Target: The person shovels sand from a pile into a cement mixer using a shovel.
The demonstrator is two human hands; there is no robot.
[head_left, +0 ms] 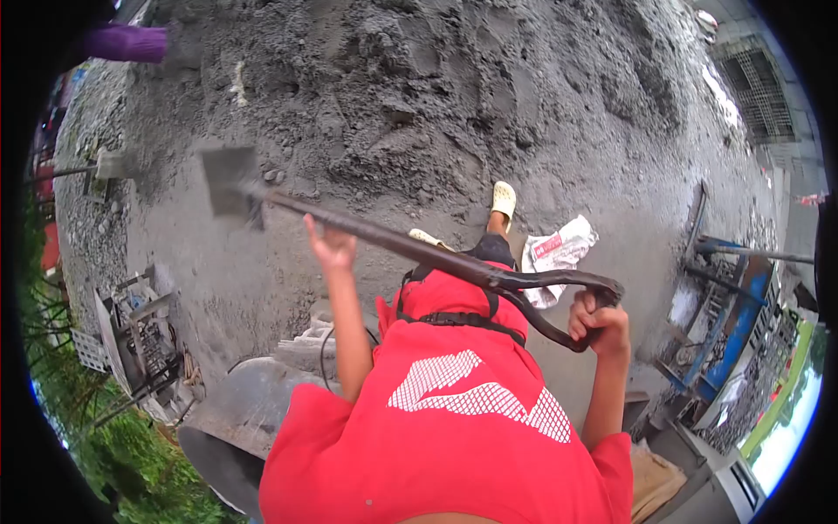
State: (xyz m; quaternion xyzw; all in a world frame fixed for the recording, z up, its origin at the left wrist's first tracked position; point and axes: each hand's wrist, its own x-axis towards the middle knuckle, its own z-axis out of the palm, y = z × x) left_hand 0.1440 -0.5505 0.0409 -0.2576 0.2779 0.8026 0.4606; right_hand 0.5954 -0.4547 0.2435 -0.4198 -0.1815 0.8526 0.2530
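Observation:
A shovel (384,237) with a dark shaft and a split, loop-shaped grip is held slantwise across my front. Its square grey blade (229,179) is at the upper left, slightly blurred, above the ground. My right hand (601,323) is closed around the end grip. My left hand (332,247) supports the shaft nearer the blade, from below, with one finger reaching up beside it; the shaft partly hides the other fingers. A large heap of wet grey sand and gravel (419,105) rises in front of my feet.
A white sack (563,249) lies right of my pale clog (504,199). A metal drum (253,397) stands behind on the left, near a rusty metal frame (144,323). Blue metal equipment (733,323) stands at right. A purple sleeve (127,42) shows at upper left.

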